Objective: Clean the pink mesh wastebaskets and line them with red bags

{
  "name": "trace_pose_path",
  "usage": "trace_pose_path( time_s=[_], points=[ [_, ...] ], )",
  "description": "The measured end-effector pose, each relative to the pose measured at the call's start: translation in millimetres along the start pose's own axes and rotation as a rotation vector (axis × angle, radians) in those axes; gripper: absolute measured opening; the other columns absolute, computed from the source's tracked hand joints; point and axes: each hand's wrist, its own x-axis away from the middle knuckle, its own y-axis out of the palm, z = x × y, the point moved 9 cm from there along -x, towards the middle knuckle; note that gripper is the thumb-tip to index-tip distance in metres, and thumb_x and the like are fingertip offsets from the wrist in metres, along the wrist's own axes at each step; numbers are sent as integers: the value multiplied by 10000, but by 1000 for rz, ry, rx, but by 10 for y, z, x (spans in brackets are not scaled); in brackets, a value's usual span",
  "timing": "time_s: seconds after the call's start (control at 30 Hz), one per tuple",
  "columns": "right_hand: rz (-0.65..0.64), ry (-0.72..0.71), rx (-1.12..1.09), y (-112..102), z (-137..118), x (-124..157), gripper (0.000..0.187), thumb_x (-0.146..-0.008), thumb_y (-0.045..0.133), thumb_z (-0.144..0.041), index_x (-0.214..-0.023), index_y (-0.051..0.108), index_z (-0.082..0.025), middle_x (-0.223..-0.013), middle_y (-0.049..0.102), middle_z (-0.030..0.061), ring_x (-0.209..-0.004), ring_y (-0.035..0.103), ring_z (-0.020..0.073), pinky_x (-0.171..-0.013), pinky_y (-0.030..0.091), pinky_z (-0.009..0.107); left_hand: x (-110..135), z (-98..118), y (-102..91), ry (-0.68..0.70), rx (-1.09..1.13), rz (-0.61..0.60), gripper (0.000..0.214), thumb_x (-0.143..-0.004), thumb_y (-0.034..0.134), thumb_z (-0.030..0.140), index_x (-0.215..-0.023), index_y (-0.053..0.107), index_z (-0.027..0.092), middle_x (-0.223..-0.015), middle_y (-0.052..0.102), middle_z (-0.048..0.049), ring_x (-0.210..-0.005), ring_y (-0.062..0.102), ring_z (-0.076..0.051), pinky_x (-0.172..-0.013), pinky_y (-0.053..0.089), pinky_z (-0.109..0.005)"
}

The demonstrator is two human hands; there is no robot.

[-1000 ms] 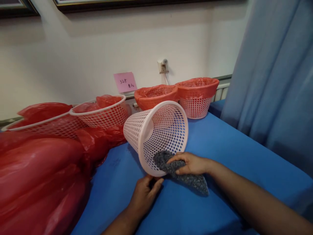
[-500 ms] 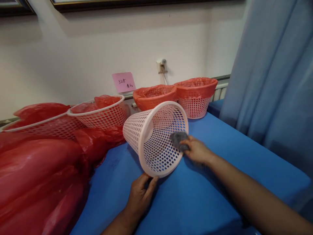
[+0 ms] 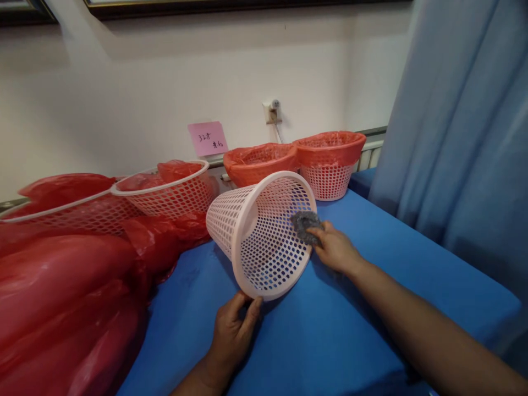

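A pale pink perforated plastic wastebasket (image 3: 225, 220) lies tipped on its side on the blue-covered surface (image 3: 330, 330), its mouth turned toward me. With thumb and fingers, my left hand (image 3: 235, 330) pinches the lower edge of its rim. My right hand (image 3: 336, 247) is closed on a dark grey cloth (image 3: 306, 226), which lies against the rim's right side, just at the mouth. The fingertips behind the cloth are partly hidden.
Red plastic bags (image 3: 74, 297) are heaped at the left. Behind them stand a white-rimmed basket (image 3: 173, 195) and another one. Two baskets lined with red bags (image 3: 330, 159) are at the back, below a pink note (image 3: 207, 138) and a socket (image 3: 272, 113). A blue curtain (image 3: 462, 143) hangs right.
My right hand has moved the cloth slightly up and to the right along the rim. The left hand keeps its hold, and the wastebasket stays nearly in place.
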Motion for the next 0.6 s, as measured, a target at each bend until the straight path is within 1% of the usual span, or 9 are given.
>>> trace_pose_path(
  time_s=[0.13,0.2,0.27,0.33,0.37,0.47,0.53,0.57,0.6],
  points=[
    [-344,-201,-291,490,-466,214,480,-788,731,-163,-1257,709,-264,-1134,656,60,-1080,630,216,-1022,496,370,11,-168,175,-92,37,-113,227,-926,626,370,-973,750,186,-828,794,-43,-724,748,-198,-671,608,-271],
    [-430,-263,-415,597,-653,304,503,-788,758,-199,-1279,694,-287,-1123,664,41,-1084,629,205,-1025,498,375,24,-232,258,-122,50,-171,243,-918,644,375,-1041,763,203,-940,815,-54,-828,770,-221,-756,625,-307],
    [-469,-296,-467,620,-734,335,501,-797,761,-216,-1289,689,-272,-1119,664,44,-1074,635,200,-1026,500,379,26,-236,263,-109,46,-165,230,-921,641,363,-1034,773,211,-933,819,-47,-811,773,-215,-759,627,-305],
    [-410,-312,-451,531,-703,287,492,-812,741,-199,-1297,684,-256,-1121,656,54,-1077,634,200,-1029,500,379,16,-171,181,-53,16,-99,198,-919,643,339,-970,776,202,-859,811,-37,-731,760,-196,-696,619,-273],
    [-330,-312,-424,435,-647,235,490,-825,716,-181,-1308,676,-256,-1136,647,58,-1087,630,201,-1029,501,381,12,-121,123,-17,-5,-56,183,-915,645,326,-908,769,192,-794,796,-30,-674,742,-182,-650,605,-250],
    [46,-249,-273,-3,-359,70,529,-856,623,-127,-1359,630,-290,-1276,580,77,-1160,594,222,-1030,502,410,12,38,-61,74,-63,69,209,-905,649,303,-751,710,175,-624,710,1,-538,668,-144,-544,548,-205],
    [234,-150,-122,-238,-151,19,544,-862,596,-121,-1376,617,-300,-1349,531,94,-1192,573,250,-1036,494,438,15,110,-141,103,-78,121,218,-904,645,299,-730,687,175,-593,675,14,-511,642,-131,-530,531,-197],
    [264,-95,-50,-287,-70,4,539,-863,595,-126,-1374,621,-292,-1348,529,104,-1176,578,258,-1030,493,443,15,128,-160,106,-78,135,211,-904,643,295,-735,684,176,-596,671,16,-516,640,-129,-535,531,-195],
    [245,-47,4,-279,-13,-7,520,-862,599,-134,-1361,636,-277,-1321,543,113,-1139,594,257,-1016,497,436,14,135,-163,102,-74,140,209,-905,641,292,-734,678,177,-598,667,18,-520,638,-127,-541,531,-195]
  ],
)
